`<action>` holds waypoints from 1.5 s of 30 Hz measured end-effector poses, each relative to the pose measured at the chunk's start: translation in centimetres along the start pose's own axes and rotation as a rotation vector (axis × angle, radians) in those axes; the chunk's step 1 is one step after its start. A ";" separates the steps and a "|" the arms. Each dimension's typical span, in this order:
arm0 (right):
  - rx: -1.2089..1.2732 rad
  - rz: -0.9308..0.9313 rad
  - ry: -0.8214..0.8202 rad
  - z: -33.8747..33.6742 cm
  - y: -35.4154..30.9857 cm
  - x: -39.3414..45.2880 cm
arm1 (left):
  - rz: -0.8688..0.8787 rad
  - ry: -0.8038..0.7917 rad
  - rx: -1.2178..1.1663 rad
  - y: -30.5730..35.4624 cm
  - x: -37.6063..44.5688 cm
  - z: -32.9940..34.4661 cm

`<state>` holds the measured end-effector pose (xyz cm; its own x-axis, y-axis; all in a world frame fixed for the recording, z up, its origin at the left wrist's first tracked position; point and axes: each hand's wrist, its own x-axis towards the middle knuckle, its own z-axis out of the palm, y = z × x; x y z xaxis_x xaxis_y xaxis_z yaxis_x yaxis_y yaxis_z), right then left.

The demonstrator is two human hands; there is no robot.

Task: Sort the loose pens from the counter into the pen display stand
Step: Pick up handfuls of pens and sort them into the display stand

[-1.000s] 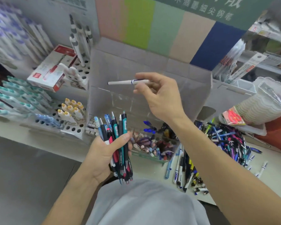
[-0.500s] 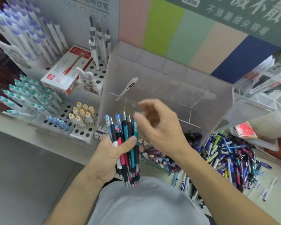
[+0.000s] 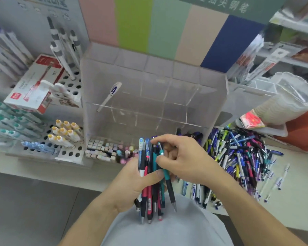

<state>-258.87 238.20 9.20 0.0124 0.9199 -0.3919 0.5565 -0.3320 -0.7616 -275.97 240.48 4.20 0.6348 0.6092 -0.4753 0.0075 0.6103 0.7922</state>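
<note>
Head view: left hand [image 3: 130, 185] wrapped round a bundle [image 3: 150, 176] of roughly seven pens, thumb across the front. Right hand [image 3: 183, 160] pinching one teal pen [image 3: 164, 173] at the bundle's right edge. One white pen [image 3: 109, 95] leaning inside the clear stand [image 3: 212, 96]. Loose pile [image 3: 238, 157] on the counter to the right, uncountable.

Display stand [image 3: 212, 96]: clear acrylic. White pen [image 3: 109, 96] at 11 o'clock inside it, blue marking. Held bundle [image 3: 150, 176]: teal, red, black, blue. Backboard [image 3: 167, 27]: pink, green, beige, navy stripes.
</note>
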 end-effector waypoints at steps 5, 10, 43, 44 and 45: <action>-0.061 0.003 -0.007 -0.1 0.7 -0.6 | -0.041 0.028 -0.015 -0.5 -0.3 -0.1; 0.057 0.081 -0.099 -1.2 1.9 -1.1 | -0.094 0.025 -0.126 -0.5 -0.4 0.0; 0.371 -0.021 -0.177 -6.1 2.5 -2.8 | 0.075 0.184 -0.222 -1.0 2.1 2.0; 0.339 -0.012 -0.179 -6.0 2.5 -2.8 | 0.085 0.183 -0.213 -0.9 2.0 1.9; 0.308 -0.006 -0.171 -5.8 2.5 -2.8 | 0.091 0.176 -0.192 -0.8 2.0 1.9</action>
<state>-252.67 236.03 11.36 -0.1445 0.8824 -0.4477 0.2794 -0.3977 -0.8740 -273.26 240.25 3.33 0.4820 0.7344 -0.4779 -0.2009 0.6235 0.7556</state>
